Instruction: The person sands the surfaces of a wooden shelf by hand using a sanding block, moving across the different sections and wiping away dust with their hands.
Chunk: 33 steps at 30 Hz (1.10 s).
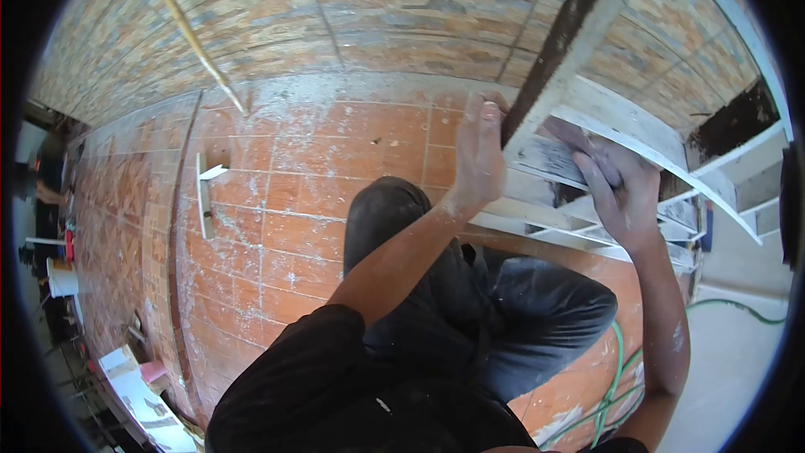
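My left hand [481, 159] grips the near edge of an upright board [560, 50], with some of its fingers hidden behind it. The board has a dark, rough edge and a whitish face, and is part of a white shelf frame [637, 122]. Inside the frame, my right hand [625, 193] is closed with bent fingers against a white-smeared grey panel [541, 158]. Something flat and brownish shows by those fingertips, too blurred to name.
A stone-patterned wall [402, 8] rises behind a dusty orange tile floor [302, 176]. A wooden pole [193, 33] leans there, and a thin white strip [204, 197] lies to the left. A green hose [616, 369] winds at lower right. Another person [50, 193] is at far left.
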Motion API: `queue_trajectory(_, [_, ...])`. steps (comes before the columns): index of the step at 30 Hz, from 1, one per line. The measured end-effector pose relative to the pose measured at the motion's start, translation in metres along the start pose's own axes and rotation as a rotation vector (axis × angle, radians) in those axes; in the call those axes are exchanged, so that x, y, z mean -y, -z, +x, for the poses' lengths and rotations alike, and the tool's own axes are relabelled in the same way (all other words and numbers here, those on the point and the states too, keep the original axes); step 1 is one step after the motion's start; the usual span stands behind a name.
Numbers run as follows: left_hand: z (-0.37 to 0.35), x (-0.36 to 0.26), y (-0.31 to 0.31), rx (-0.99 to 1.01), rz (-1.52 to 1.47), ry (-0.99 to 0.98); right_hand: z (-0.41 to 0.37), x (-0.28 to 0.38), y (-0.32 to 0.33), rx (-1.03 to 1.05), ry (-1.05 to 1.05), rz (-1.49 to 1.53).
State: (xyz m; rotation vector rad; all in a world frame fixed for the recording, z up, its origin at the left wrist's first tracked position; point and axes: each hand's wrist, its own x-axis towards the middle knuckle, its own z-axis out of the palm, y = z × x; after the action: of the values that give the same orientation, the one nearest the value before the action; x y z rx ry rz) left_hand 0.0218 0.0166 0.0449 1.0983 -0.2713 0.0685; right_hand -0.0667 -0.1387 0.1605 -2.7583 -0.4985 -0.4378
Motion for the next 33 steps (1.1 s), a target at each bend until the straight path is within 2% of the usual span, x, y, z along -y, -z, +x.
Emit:
queue_trajectory(1, [0.000, -0.005, -0.001, 0.002, -0.031, -0.004, 0.006, 0.008, 0.000, -0.161, -0.048, 0.069])
queue_trajectory(2, [0.000, -0.007, -0.001, -0.003, -0.058, -0.010, 0.005, 0.007, -0.002, -0.149, -0.054, 0.061])
queue_trajectory(4, [0.002, -0.007, 0.000, -0.011, -0.014, -0.033, 0.006, 0.006, -0.011, -0.204, -0.393, 0.416])
queue_trajectory(5, [0.001, -0.007, 0.001, 0.007, 0.032, -0.073, 0.005, 0.007, -0.010, -0.180, -0.481, 0.557])
queue_trajectory(6, [0.000, -0.010, 0.001, 0.021, 0.077, -0.112, 0.004, 0.006, -0.007, -0.155, -0.475, 0.552])
queue_trajectory(8, [-0.001, -0.015, -0.001, -0.007, 0.074, -0.112, 0.000, 0.003, -0.001, -0.018, -0.406, 0.386])
queue_trajectory(9, [-0.001, -0.015, -0.002, -0.009, 0.083, -0.116, -0.002, 0.002, -0.001, -0.004, -0.400, 0.381])
queue_trajectory(11, [0.001, -0.011, 0.000, -0.003, 0.083, -0.109, -0.007, 0.001, -0.003, 0.022, -0.176, 0.409])
queue_trajectory(12, [0.000, -0.011, 0.000, 0.016, 0.087, -0.102, -0.005, 0.002, 0.000, 0.034, -0.175, 0.406])
queue_trajectory(14, [0.000, -0.010, 0.001, 0.024, 0.063, -0.083, 0.001, 0.004, 0.010, 0.121, 0.161, 0.105])
queue_trajectory(15, [-0.001, -0.011, 0.001, 0.042, 0.046, -0.066, 0.000, 0.005, 0.010, 0.127, 0.161, 0.104])
queue_trajectory(17, [-0.001, -0.013, 0.000, 0.036, 0.060, -0.068, -0.003, 0.011, 0.008, 0.089, 0.300, -0.197])
queue_trajectory(18, [-0.001, -0.014, 0.000, 0.030, 0.076, -0.072, -0.003, 0.016, 0.004, 0.090, 0.298, -0.198])
queue_trajectory(20, [0.000, -0.015, 0.000, 0.017, 0.102, -0.109, 0.000, 0.027, -0.007, -0.218, 0.241, -0.464])
queue_trajectory(21, [0.000, -0.015, 0.000, 0.004, 0.127, -0.149, 0.002, 0.030, -0.010, -0.164, 0.179, -0.564])
queue_trajectory(22, [0.000, -0.016, -0.001, 0.011, 0.127, -0.147, 0.005, 0.032, -0.015, -0.165, 0.171, -0.566])
queue_trajectory(25, [-0.001, -0.016, -0.001, 0.001, 0.123, -0.102, 0.017, 0.038, -0.030, -0.198, 0.221, -0.193])
queue_trajectory(28, [-0.001, -0.019, 0.000, 0.017, 0.086, -0.071, 0.012, 0.042, -0.035, -0.064, 0.237, -0.237])
queue_trajectory(31, [-0.002, -0.026, -0.001, -0.020, 0.153, -0.182, 0.012, 0.036, -0.023, 0.046, 0.256, -0.249])
queue_trajectory(33, [-0.003, -0.028, 0.001, 0.060, 0.105, -0.044, 0.017, 0.030, -0.013, 0.084, 0.293, -0.220])
